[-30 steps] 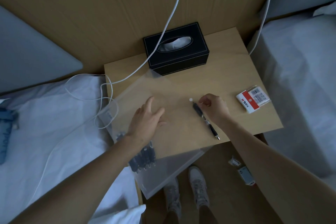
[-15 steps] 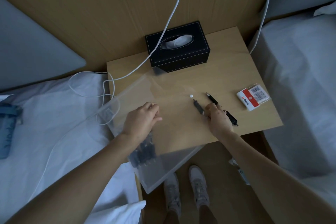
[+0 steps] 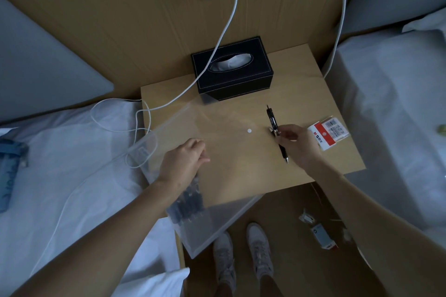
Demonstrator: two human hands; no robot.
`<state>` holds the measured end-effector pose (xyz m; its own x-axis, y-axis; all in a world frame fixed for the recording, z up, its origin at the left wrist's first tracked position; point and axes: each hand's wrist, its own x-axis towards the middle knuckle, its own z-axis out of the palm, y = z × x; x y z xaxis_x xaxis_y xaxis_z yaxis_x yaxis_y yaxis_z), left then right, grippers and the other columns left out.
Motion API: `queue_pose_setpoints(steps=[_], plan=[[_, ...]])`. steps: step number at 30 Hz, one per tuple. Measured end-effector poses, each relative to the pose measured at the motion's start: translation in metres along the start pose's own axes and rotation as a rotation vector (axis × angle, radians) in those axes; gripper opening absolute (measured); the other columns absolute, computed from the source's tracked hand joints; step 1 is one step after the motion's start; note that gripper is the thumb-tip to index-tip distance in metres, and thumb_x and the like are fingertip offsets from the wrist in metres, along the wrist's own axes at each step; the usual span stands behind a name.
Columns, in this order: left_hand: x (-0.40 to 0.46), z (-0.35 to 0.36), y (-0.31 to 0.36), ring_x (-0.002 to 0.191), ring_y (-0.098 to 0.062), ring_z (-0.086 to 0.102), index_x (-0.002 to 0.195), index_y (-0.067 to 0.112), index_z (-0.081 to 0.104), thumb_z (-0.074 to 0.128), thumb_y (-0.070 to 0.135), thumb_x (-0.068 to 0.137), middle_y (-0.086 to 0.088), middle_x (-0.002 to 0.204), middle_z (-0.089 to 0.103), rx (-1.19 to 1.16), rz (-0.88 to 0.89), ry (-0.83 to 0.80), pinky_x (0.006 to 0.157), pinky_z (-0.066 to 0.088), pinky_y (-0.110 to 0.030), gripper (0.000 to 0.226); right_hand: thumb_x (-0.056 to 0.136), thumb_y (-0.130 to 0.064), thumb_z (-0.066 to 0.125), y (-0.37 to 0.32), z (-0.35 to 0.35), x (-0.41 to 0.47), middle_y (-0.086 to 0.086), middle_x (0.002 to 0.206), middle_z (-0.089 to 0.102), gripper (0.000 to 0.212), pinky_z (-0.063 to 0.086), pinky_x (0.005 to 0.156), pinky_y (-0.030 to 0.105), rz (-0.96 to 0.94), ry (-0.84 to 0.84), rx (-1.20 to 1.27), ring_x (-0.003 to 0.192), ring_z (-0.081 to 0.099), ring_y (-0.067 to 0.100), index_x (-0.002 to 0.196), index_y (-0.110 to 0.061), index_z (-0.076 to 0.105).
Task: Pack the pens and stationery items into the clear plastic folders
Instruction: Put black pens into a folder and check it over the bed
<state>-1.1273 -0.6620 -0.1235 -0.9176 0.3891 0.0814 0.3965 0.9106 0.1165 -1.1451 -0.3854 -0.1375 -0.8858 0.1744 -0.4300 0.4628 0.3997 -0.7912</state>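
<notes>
At frame centre, the right hand (image 3: 298, 143) pinches a black pen (image 3: 275, 128); the left hand (image 3: 182, 164), fingers curled, grips the clear plastic folder (image 3: 217, 200).

two hands (image 3: 183, 164), one folder (image 3: 217, 152), one loose pen (image 3: 274, 123), one tissue box (image 3: 231, 67)
</notes>
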Motion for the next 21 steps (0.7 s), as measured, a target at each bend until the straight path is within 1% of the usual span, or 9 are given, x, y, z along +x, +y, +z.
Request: queue_pose_setpoints(steps=[3,6,8,10,14,15,17,18,21], plan=[[-0.002,0.001,0.0,0.046,-0.015,0.056,0.07,0.012,0.058,0.085,0.029,0.064,0.002,0.07,0.061,-0.007,0.003,0.028,0.041,0.024,-0.016,0.032,0.088,-0.005,0.063,-0.02,0.001,-0.001,-0.006,0.09,0.061,0.021,0.037,0.058,-0.003,-0.066,-0.058,0.089,0.076,0.053,-0.002,0.107,-0.013,0.067],[-0.004,0.0,0.0,0.048,-0.014,0.059,0.07,0.012,0.059,0.084,0.03,0.064,0.002,0.073,0.064,-0.004,0.017,0.061,0.041,0.026,-0.015,0.031,0.085,-0.001,0.065,-0.034,0.012,-0.002,-0.002,0.095,0.061,0.021,0.04,0.063,0.006,-0.15,-0.11,0.178,0.076,0.051,0.005,0.091,-0.021,0.068],[-0.006,-0.002,-0.001,0.051,-0.015,0.062,0.07,0.012,0.06,0.083,0.03,0.065,0.001,0.077,0.067,-0.018,0.027,0.083,0.041,0.03,-0.016,0.03,0.086,0.0,0.064,-0.039,0.023,-0.004,-0.003,0.092,0.055,0.024,0.038,0.062,0.006,-0.206,-0.137,0.152,0.072,0.046,0.006,0.088,-0.024,0.069],[-0.008,-0.003,-0.003,0.055,-0.016,0.064,0.072,0.011,0.06,0.083,0.028,0.067,0.0,0.081,0.068,-0.043,0.03,0.099,0.04,0.037,-0.017,0.028,0.089,0.001,0.06,-0.04,0.034,-0.005,-0.002,0.081,0.053,0.024,0.038,0.057,0.007,-0.225,-0.199,0.131,0.065,0.046,0.008,0.088,-0.021,0.07],[-0.013,-0.004,-0.006,0.058,-0.017,0.065,0.074,0.012,0.061,0.082,0.026,0.069,0.001,0.085,0.069,-0.065,0.045,0.121,0.04,0.04,-0.019,0.026,0.09,-0.003,0.059,-0.031,0.055,-0.003,-0.004,0.075,0.067,0.03,0.044,0.056,0.022,-0.212,-0.291,0.034,0.061,0.061,0.003,0.077,-0.029,0.069],[-0.013,-0.004,-0.006,0.058,-0.016,0.065,0.074,0.012,0.061,0.082,0.027,0.069,0.001,0.086,0.07,-0.058,0.045,0.123,0.04,0.039,-0.019,0.025,0.09,-0.002,0.058,-0.029,0.06,-0.003,-0.004,0.074,0.066,0.028,0.045,0.056,0.021,-0.206,-0.308,0.007,0.06,0.06,0.0,0.079,-0.025,0.07],[-0.014,-0.004,-0.005,0.06,-0.015,0.066,0.073,0.013,0.061,0.082,0.028,0.069,0.002,0.088,0.07,-0.051,0.049,0.128,0.04,0.039,-0.019,0.026,0.09,0.004,0.054,-0.024,0.07,-0.003,-0.003,0.072,0.061,0.021,0.041,0.054,0.012,-0.165,-0.347,-0.012,0.054,0.056,-0.004,0.084,-0.009,0.07],[-0.015,-0.003,-0.005,0.061,-0.015,0.066,0.073,0.013,0.061,0.082,0.028,0.068,0.002,0.089,0.07,-0.053,0.05,0.13,0.041,0.039,-0.019,0.026,0.09,0.006,0.053,-0.022,0.074,-0.002,-0.002,0.072,0.059,0.021,0.041,0.053,0.011,-0.139,-0.349,-0.015,0.052,0.055,-0.004,0.083,-0.006,0.068],[-0.016,-0.001,-0.005,0.065,-0.016,0.068,0.074,0.013,0.061,0.083,0.027,0.067,0.001,0.092,0.071,-0.076,0.052,0.138,0.043,0.04,-0.018,0.027,0.092,0.001,0.052,-0.013,0.086,0.0,0.001,0.073,0.06,0.023,0.047,0.056,0.026,-0.063,-0.326,-0.077,0.056,0.057,0.007,0.081,-0.015,0.065]])
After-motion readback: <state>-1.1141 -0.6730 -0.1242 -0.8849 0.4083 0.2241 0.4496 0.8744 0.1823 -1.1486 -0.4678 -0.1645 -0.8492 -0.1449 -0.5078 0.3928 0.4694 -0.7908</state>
